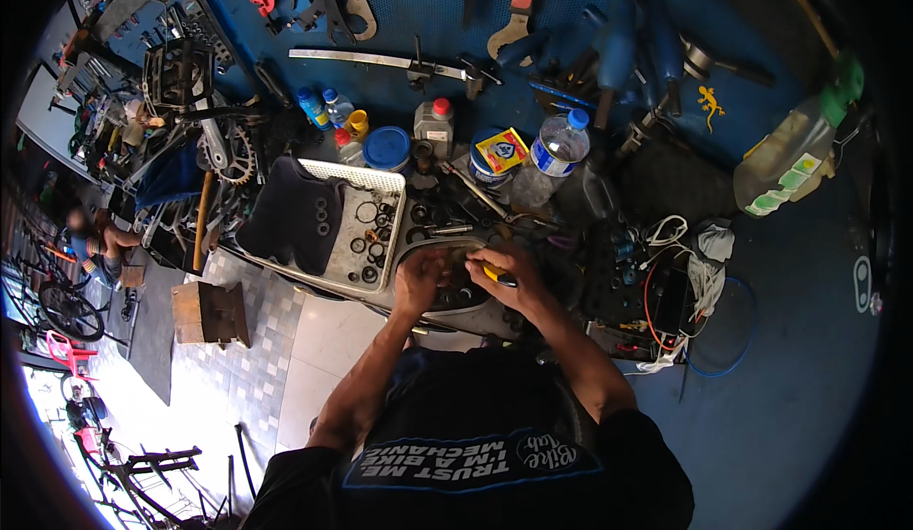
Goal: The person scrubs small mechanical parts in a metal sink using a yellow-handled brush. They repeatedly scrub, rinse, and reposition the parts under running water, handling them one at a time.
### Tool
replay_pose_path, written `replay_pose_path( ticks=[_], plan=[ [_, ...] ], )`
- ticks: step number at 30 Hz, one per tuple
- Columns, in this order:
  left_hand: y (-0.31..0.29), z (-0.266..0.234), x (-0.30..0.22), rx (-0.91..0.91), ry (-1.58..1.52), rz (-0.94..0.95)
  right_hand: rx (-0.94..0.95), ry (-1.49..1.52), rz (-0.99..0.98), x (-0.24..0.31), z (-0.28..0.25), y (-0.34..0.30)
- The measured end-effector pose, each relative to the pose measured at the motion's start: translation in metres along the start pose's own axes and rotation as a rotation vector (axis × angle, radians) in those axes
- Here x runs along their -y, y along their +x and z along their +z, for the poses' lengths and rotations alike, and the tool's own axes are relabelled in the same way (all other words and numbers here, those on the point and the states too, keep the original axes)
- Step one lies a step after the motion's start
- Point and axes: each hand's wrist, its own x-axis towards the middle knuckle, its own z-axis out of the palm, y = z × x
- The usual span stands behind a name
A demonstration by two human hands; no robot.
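Observation:
Above an oval grey tray [445, 241] holding small dark parts, my two hands are close together. My right hand [514, 278] is closed around a tool with a yellow and black handle [498, 274]; its working end is hidden. My left hand [419, 280] has its fingers curled together beside it, and whatever they pinch is too small to make out. To the left stands a white plastic basket [392, 182] with several dark rings and bearings [369, 243] in it. A dark cloth [285, 216] covers its left part, with a few rings [321, 214] lying on top.
Behind the hands are a blue-lidded tub [386, 148], a red-capped bottle [435, 129] and a clear plastic bottle [553, 159]. Tools hang on the blue pegboard [437, 7]. Cables [706, 278] tangle at right. A cardboard box [207, 313] sits on the floor; a person [95, 250] is far left.

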Motion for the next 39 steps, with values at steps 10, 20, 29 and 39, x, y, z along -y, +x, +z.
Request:
replay_pose_path(
  ticks=[10,20,29,39],
  plan=[
    [-0.003,-0.006,-0.003,0.032,0.093,0.016,-0.002,-0.017,-0.082,0.019,-0.005,-0.005],
    [-0.002,-0.004,0.002,0.022,0.081,0.032,-0.008,-0.032,-0.028,-0.008,0.005,-0.006],
    [0.000,-0.006,0.010,0.024,-0.323,-0.087,0.023,-0.136,0.018,-0.021,0.009,-0.004],
    [0.001,-0.008,0.009,0.017,0.073,0.016,-0.005,-0.114,-0.189,0.019,0.000,0.001]
  ],
)
